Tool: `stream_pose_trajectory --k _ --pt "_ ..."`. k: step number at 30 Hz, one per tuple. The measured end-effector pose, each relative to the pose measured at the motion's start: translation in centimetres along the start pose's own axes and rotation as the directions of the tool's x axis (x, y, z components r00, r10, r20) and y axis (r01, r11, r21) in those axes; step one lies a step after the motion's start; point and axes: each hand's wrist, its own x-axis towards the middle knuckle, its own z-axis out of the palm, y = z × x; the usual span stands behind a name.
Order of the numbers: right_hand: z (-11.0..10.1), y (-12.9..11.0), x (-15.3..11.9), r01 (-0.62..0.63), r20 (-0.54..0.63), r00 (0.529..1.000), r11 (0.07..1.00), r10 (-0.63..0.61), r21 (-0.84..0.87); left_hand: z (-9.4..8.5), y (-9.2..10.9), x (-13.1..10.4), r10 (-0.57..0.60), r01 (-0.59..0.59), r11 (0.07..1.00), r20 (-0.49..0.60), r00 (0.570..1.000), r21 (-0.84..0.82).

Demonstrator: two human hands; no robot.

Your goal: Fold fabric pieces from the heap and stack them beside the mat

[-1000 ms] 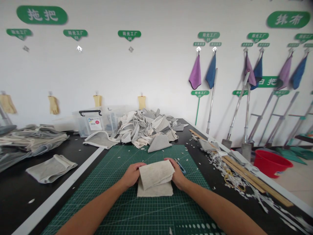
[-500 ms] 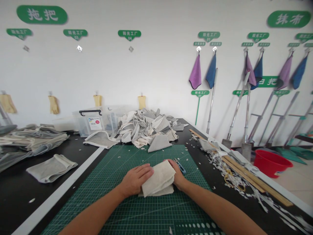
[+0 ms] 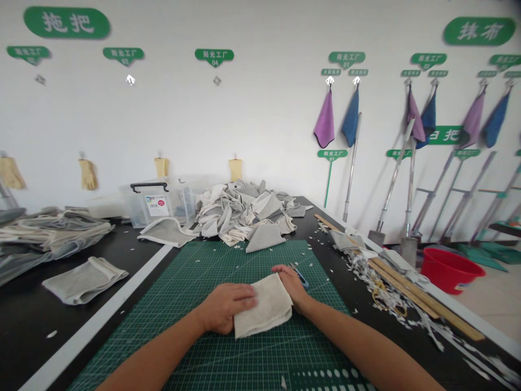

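"Where was the cloth?"

"The folded cloth (image 3: 264, 305) was right in front of the person, over the green cutting mat (image 3: 183, 282), between the two hands."

"And the left grip?"

"The left hand (image 3: 230, 307) had its grip closed on the cloth's left side, with the fingers lying across the top layer."

"The right one too?"

"The right hand (image 3: 292, 287) lay along the right edge, touching it. I couldn't tell whether that grip had closed, because the cloth and the angle hid part of it."

"Anything near that hand?"

"A blue-handled tool (image 3: 302, 278) lay on the mat just beyond it, partly hidden."

"What else was on the desk (image 3: 24, 347)?"

"A heap of grey and off-white pieces (image 3: 244, 212) stood at the mat's far end, beside a clear plastic box (image 3: 136, 212). Another folded piece (image 3: 83, 282) lay off to the left, near a stack of fabric (image 3: 61, 233)."

"And on the right?"

"White scraps (image 3: 362, 277) were strewn along wooden strips (image 3: 448, 315), and a red bucket (image 3: 448, 269) showed past the desk's edge."
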Motion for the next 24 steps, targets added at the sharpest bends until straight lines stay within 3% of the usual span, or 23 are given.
stream_pose_trajectory --k 10,17,20,24 --pt "-0.1 -0.4 -0.3 0.003 -0.079 0.997 0.99 -0.014 -0.143 0.4 -0.4 0.1 -0.011 0.011 0.997 0.009 1.0 -0.082" --pt "0.0 -0.3 -0.1 0.099 -0.113 0.985 0.958 -0.133 -0.268 0.5 -0.8 0.0 -0.117 0.097 0.987 -0.166 0.979 -0.124" --pt "0.1 -0.1 0.0 0.046 -0.116 0.99 0.963 -0.079 -0.265 0.2 -1.2 0.0 -0.138 0.113 0.978 -0.136 0.981 -0.178" --pt "0.3 0.4 -0.1 -0.071 -0.091 0.994 0.976 0.053 -0.207 -0.2 -1.6 -0.2 -0.158 0.154 0.975 -0.014 0.987 -0.16"
